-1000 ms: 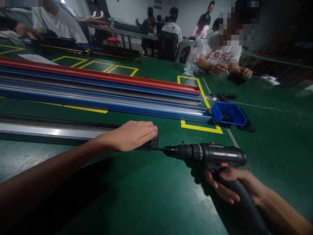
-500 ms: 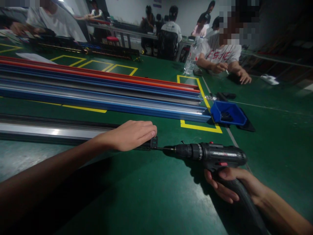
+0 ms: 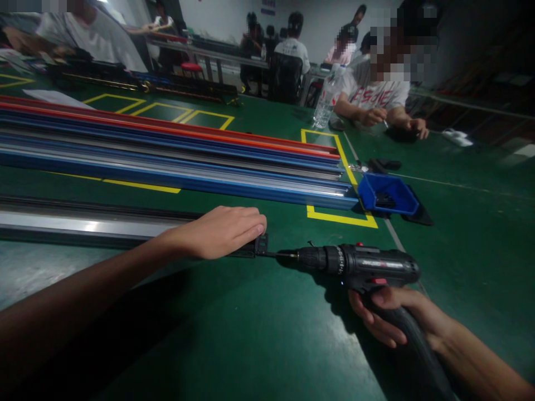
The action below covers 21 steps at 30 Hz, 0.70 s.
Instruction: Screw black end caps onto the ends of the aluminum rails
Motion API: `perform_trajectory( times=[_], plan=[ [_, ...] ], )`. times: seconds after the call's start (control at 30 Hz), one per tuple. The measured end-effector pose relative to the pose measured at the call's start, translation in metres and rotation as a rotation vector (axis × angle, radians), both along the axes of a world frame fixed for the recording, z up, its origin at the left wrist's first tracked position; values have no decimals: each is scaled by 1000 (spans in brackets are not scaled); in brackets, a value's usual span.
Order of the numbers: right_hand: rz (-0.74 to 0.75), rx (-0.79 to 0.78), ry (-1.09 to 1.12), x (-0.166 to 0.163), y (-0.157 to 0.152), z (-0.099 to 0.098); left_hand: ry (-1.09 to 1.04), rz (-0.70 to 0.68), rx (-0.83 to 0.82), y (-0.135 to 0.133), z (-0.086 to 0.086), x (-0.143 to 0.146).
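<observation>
My left hand (image 3: pixel 228 231) is closed over the right end of a long black and silver metal profile (image 3: pixel 83 221) lying on the green table. A small black end bracket (image 3: pixel 262 244) shows just beyond my fingers. My right hand (image 3: pixel 388 314) is wrapped round the grip of a black cordless drill (image 3: pixel 371 264), which lies level and points left. Its thin bit (image 3: pixel 276 254) reaches the bracket at the profile's end. A small light glows on the drill below the chuck. A small dark screw (image 3: pixel 310 243) appears just behind the chuck.
Blue, grey and orange-red profiles (image 3: pixel 188 170) lie side by side behind my left hand. A blue parts bin (image 3: pixel 403 195) with small dark pieces stands at their right end. Farther back are a plastic bottle (image 3: pixel 326 100) and a person's hands (image 3: pixel 374 117). Yellow tape marks the table.
A small light has come on at the drill below its chuck. Both my hands, the profile and the drill keep nearly the same places. The person across has drawn their fingers in.
</observation>
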State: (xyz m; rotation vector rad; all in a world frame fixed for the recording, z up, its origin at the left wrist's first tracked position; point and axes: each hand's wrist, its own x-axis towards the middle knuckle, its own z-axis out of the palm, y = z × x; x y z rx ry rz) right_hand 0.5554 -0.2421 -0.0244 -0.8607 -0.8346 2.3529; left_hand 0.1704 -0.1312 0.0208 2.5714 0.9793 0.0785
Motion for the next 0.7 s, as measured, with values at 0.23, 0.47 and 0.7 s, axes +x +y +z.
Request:
perform_trajectory(
  times=[0.23, 0.47, 0.7],
  plan=[
    [-6, -4, 4, -1, 0, 1, 14, -5, 4, 1, -1, 0],
    [-19, -10, -38, 0, -1, 0, 24, -1, -20, 0, 1, 0],
    [-12, -21, 1, 0, 0, 0, 21, 3, -15, 1, 0, 0]
  ],
)
